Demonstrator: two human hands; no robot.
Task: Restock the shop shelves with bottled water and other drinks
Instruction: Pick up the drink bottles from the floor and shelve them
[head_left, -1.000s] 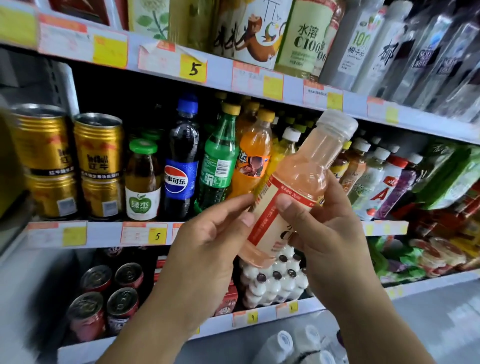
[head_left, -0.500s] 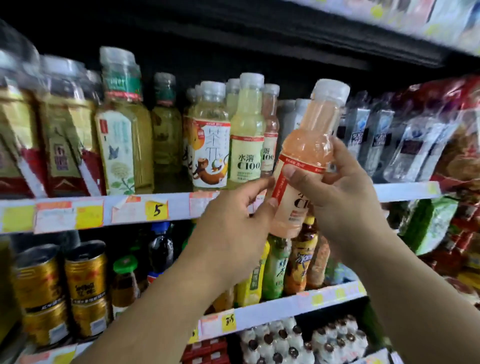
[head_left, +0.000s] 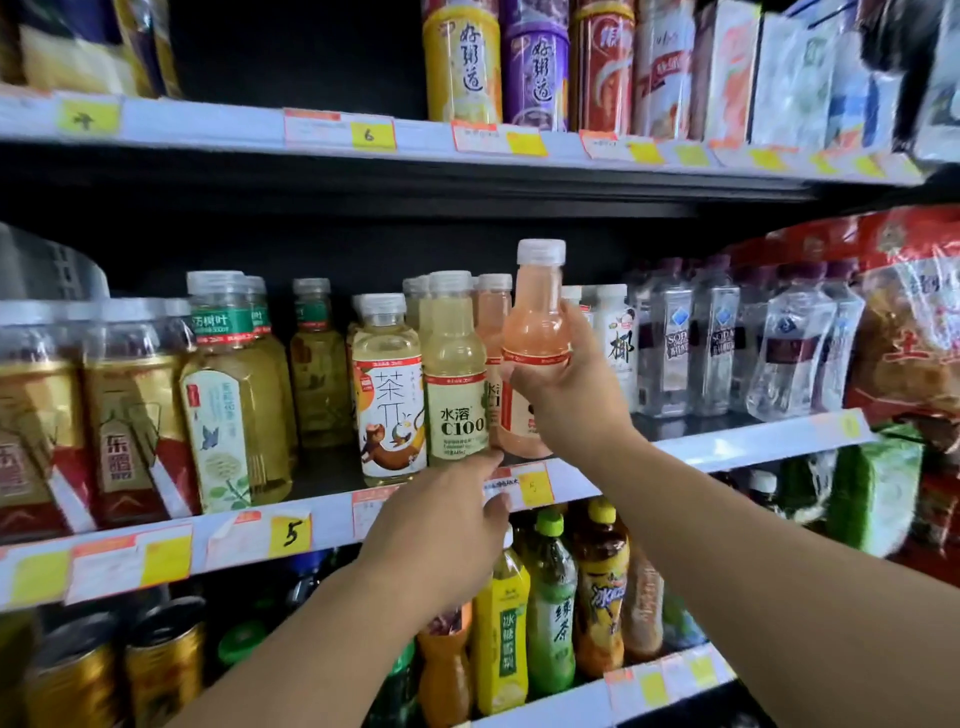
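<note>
My right hand (head_left: 576, 400) grips a pink drink bottle (head_left: 535, 332) with a white cap, upright, its base at the front of the middle shelf (head_left: 753, 441), just right of a yellow C100 bottle (head_left: 454, 374). Another pink bottle (head_left: 491, 317) stands right behind. My left hand (head_left: 441, 525) hovers in front of the shelf edge below the C100 bottle, fingers stretched toward it, holding nothing.
Tea bottles (head_left: 387, 389) and green-labelled bottles (head_left: 234, 395) fill the shelf's left. Clear water bottles (head_left: 711, 348) and a white coconut drink (head_left: 618, 343) stand to the right. Tins (head_left: 462, 62) line the upper shelf. Soft drinks (head_left: 550, 613) and gold cans (head_left: 161, 665) sit below.
My view rose from the lower shelves to the middle one. My left hand let go of the pink bottle and dropped to the shelf edge. My right hand carried the bottle onto the shelf.
</note>
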